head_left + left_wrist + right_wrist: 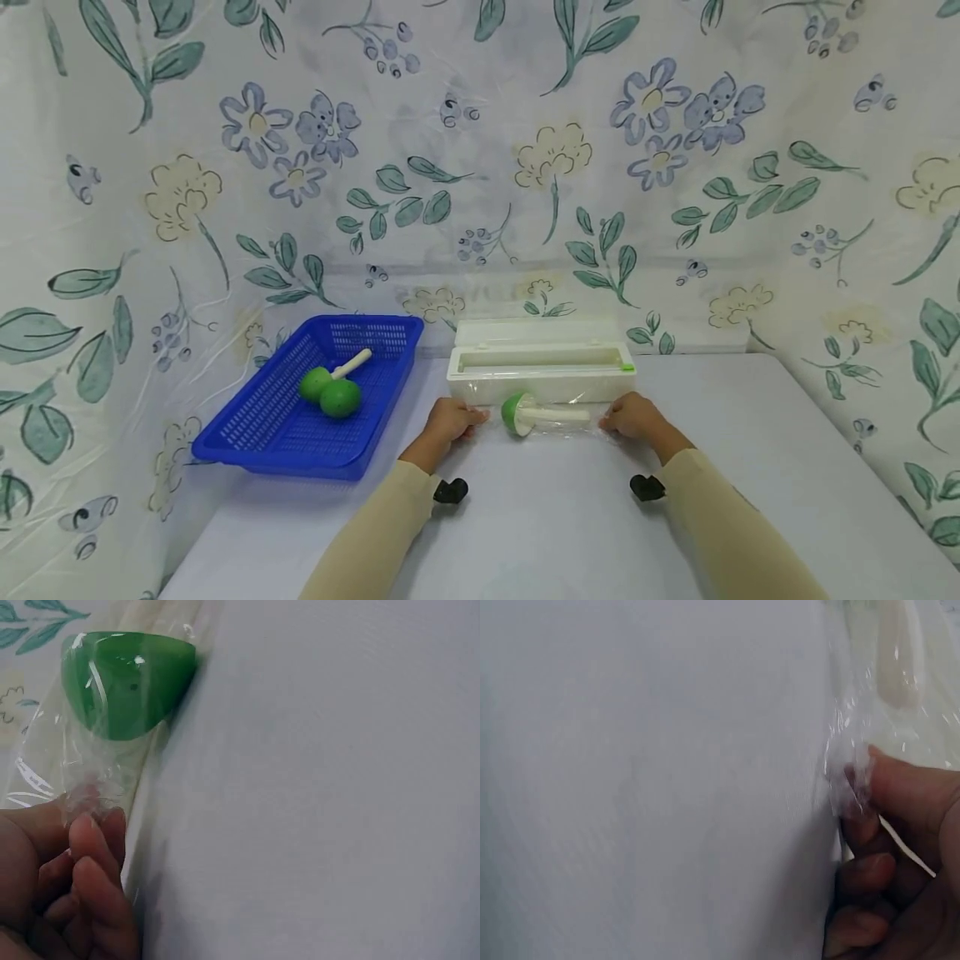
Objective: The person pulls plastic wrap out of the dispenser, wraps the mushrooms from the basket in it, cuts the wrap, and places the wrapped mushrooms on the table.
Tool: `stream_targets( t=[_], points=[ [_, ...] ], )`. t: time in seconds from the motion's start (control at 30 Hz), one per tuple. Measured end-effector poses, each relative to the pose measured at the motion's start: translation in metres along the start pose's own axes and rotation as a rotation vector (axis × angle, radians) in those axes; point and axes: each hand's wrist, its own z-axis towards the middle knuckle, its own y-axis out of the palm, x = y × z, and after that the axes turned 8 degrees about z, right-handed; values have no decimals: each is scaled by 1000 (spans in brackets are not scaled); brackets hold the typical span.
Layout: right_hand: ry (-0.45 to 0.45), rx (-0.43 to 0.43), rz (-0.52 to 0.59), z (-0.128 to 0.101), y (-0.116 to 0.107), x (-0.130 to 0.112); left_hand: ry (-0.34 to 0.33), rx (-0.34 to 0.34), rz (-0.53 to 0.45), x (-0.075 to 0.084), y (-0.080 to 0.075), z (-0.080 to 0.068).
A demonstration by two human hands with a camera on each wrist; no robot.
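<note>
A mushroom-shaped thing with a green domed cap and a white stem lies sideways in clear plastic film, in front of a white box. Its green cap shows through the film in the left wrist view. My left hand pinches the film beside the cap, thumb against fingertips. At the stem end, my right hand pinches the other edge of the film. The film stretches between both hands, and in the head view it runs up over the front of the white box.
The white box's lid stands raised, with a long slot below it and a small bright green piece at its right end. To the left, a blue plastic basket holds green round-headed things, one with a white stem.
</note>
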Motion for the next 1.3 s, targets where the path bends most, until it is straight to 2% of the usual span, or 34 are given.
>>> stream_targets(
  t=[0.17,0.33,0.47,0.6,0.67,0.73,0.87,0.97,1.03,1.1,1.2,1.3],
  points=[
    [-31,-12,56,-1,-9,7,-39,-175,-154,-6,-8,2],
    [-64,-77,94,-4,-15,12,-55,-269,-228,-11,-10,4],
    [-94,-120,111,-8,-22,15,-52,-281,-242,-11,-11,3],
    [-114,-157,120,-13,-31,19,-49,-276,-215,-9,-13,1],
    [-112,-167,125,-15,-35,22,-46,-242,-187,-7,-15,-1],
    [-115,-172,137,-16,-37,26,-31,-167,-153,-4,-17,-2],
    [-96,-126,179,-17,-42,36,56,51,-102,6,-23,-1],
    [-81,-40,236,-17,-48,40,148,147,-104,18,-26,0],
    [-83,35,266,-16,-53,40,214,148,-95,29,-27,0],
    [-107,102,261,-14,-56,38,290,142,-43,40,-27,1],
    [-152,172,224,-7,-58,32,416,123,98,58,-23,3],
    [-216,179,177,0,-57,22,535,98,275,76,-13,6]
  ],
)
